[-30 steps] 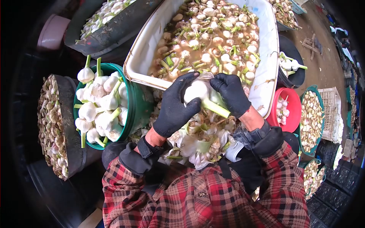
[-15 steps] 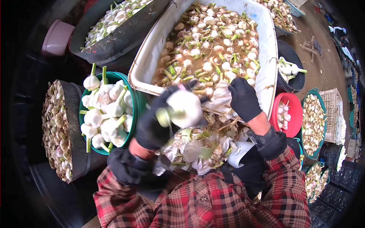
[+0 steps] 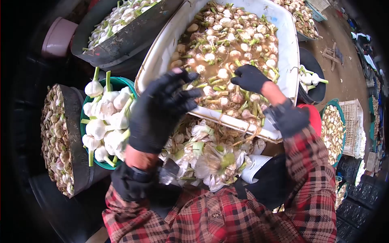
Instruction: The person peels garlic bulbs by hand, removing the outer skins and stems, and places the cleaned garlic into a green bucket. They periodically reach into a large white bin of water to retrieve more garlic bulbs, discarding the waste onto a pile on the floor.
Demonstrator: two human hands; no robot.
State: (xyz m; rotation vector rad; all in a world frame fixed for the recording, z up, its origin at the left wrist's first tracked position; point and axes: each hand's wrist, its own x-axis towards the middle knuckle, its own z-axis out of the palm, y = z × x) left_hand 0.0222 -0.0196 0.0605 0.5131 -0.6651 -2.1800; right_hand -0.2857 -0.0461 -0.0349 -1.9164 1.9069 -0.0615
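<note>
My left hand (image 3: pixel 164 107), in a black glove, is raised between the green bucket and the white tub with its fingers spread; nothing shows in it. Over the white tub (image 3: pixel 277 135) is my right hand (image 3: pixel 252 79), also black-gloved, its fingers bent and a little apart near the wet garlic bulbs (image 3: pixel 223 73). I see no bulb between those fingers, though their undersides are hidden. Murky water and many stemmed bulbs fill the tub. In front of my body lies a heap of garlic skins (image 3: pixel 206 156). Clean white bulbs (image 3: pixel 96 128) pile up in the green bucket (image 3: pixel 82 121).
Left of the bucket stands a dark container (image 3: pixel 75 137) of unpeeled garlic. A large grey container (image 3: pixel 125 42) of garlic and a pink bucket (image 3: pixel 58 38) are at upper left. On the right are a red basin (image 3: pixel 315 117), a black bucket (image 3: pixel 314 60) and a pale crate (image 3: pixel 351 121).
The white bulb with a green stem has left my left hand, whose fingers have spread. My right hand has moved up from the skins to over the tub.
</note>
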